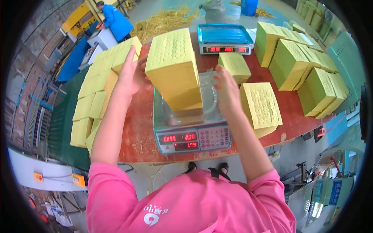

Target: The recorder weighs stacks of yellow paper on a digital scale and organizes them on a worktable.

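A tall stack of yellow paper (176, 83), its top stamped with rows of ring shapes, stands on the clear-covered pan of a digital scale (158, 116) in front of me. The scale's red display is lit. To the left of the stack, my left hand (131, 75) is open, fingers stretched and thumb side up, with a small gap between it and the paper. My right hand (228, 91) is also open, just off the stack's right side, fingers slightly bent. Beside my right forearm sits a shorter yellow paper stack (261, 105) with the same stamped rings.
The red table (136, 132) also bears a small yellow stack (234, 66) and a second, blue-topped scale (224, 35) at the back. Rows of paper stacks (289, 64) fill the right; more stacks (95, 83) line the left. A person in blue (115, 20) works far left.
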### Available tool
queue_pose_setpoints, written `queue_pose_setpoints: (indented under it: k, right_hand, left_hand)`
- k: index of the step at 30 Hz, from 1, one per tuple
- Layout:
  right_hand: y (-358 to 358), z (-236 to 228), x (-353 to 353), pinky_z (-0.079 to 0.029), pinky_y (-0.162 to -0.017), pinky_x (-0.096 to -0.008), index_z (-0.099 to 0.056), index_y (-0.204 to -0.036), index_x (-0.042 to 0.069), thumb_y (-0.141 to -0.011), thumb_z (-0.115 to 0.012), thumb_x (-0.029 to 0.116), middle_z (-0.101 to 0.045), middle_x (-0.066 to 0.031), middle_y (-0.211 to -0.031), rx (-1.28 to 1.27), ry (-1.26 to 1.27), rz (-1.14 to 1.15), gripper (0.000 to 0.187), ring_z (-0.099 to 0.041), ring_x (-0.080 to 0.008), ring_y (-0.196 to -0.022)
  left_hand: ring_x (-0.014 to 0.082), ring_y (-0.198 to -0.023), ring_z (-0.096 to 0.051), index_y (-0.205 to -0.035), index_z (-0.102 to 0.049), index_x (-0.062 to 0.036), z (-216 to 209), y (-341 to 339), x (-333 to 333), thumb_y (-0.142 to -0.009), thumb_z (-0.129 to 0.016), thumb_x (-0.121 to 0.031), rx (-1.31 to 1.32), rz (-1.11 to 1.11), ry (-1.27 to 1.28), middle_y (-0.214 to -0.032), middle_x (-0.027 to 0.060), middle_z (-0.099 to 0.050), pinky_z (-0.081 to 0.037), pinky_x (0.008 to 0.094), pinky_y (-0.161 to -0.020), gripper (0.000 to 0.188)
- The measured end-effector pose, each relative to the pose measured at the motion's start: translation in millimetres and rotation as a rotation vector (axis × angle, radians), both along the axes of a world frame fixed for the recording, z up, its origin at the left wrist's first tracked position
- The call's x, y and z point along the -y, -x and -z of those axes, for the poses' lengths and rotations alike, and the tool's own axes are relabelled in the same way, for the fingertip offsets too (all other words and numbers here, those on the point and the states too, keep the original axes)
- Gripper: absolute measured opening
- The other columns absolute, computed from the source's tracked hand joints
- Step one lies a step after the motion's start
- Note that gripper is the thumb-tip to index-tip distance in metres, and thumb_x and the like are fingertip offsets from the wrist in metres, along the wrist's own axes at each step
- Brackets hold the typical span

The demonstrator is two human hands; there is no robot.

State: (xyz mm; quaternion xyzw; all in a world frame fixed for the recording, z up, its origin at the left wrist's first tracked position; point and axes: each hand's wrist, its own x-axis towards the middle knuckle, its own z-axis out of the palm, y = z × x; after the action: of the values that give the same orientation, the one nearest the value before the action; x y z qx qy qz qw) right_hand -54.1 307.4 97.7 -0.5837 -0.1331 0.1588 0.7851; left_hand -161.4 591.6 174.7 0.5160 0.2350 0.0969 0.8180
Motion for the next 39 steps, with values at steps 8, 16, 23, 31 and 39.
queue_pose_setpoints:
  k: [8, 16, 23, 31, 39]
  right_hand:
    - [-88, 87, -119, -0.044, -0.098, -0.0404, -0.061, -0.122, 0.004, -0.101, -0.040, 0.039, -0.062, -0.0187, -0.124, 0.232, -0.089, 0.060, 0.046, -0.059, -0.0319, -0.113]
    - [46, 46, -32, -0.043, -0.101, -0.0410, -0.055, -0.128, 0.002, -0.101, -0.042, 0.035, -0.061, -0.0245, -0.120, 0.316, 0.173, 0.033, 0.045, -0.055, -0.0378, -0.119]
    - [127, 75, 37, -0.047, -0.097, -0.0333, -0.048, -0.133, -0.001, -0.100, -0.052, 0.024, -0.061, -0.0134, -0.121, 0.003, 0.175, 0.138, 0.042, -0.060, -0.0207, -0.110]
    - [136, 92, 17, -0.052, -0.079, -0.0312, -0.060, -0.121, 0.001, -0.097, -0.058, 0.041, -0.066, -0.0051, -0.109, -0.661, -0.196, -0.245, 0.046, -0.065, -0.0153, -0.092]
    - [119, 29, 78, -0.050, -0.082, -0.0285, -0.060, -0.122, 0.001, -0.097, -0.059, 0.042, -0.065, -0.0033, -0.108, -0.380, -0.152, -0.275, 0.048, -0.060, -0.0107, -0.096]
  left_hand:
    - [0.0209, -0.118, -0.058, -0.137, -0.052, -0.0079, -15, -49, 34, -0.090, -0.064, -0.048, -0.044, 0.227, -0.198, -0.130, 0.0070, -0.061, -0.047, 0.0370, -0.098, 0.063]
    - [0.0236, -0.123, -0.055, -0.144, -0.042, -0.0061, -24, 58, 62, -0.097, -0.052, -0.047, -0.149, 0.386, -0.144, -0.137, 0.0110, -0.055, -0.046, 0.0387, -0.102, 0.063]
    - [0.0228, -0.121, -0.056, -0.143, -0.043, -0.0062, -18, 50, 52, -0.098, -0.048, -0.050, -0.138, 0.503, -0.164, -0.136, 0.0107, -0.056, -0.045, 0.0368, -0.101, 0.063]
    - [0.0243, -0.120, -0.057, -0.144, -0.041, -0.0070, -10, 52, 43, -0.099, -0.046, -0.048, -0.094, 0.528, -0.122, -0.135, 0.0118, -0.056, -0.046, 0.0391, -0.102, 0.062]
    - [0.0229, -0.123, -0.054, -0.143, -0.042, -0.0082, -10, 76, 63, -0.100, -0.047, -0.047, 0.187, 0.326, -0.277, -0.136, 0.0098, -0.053, -0.045, 0.0392, -0.103, 0.059]
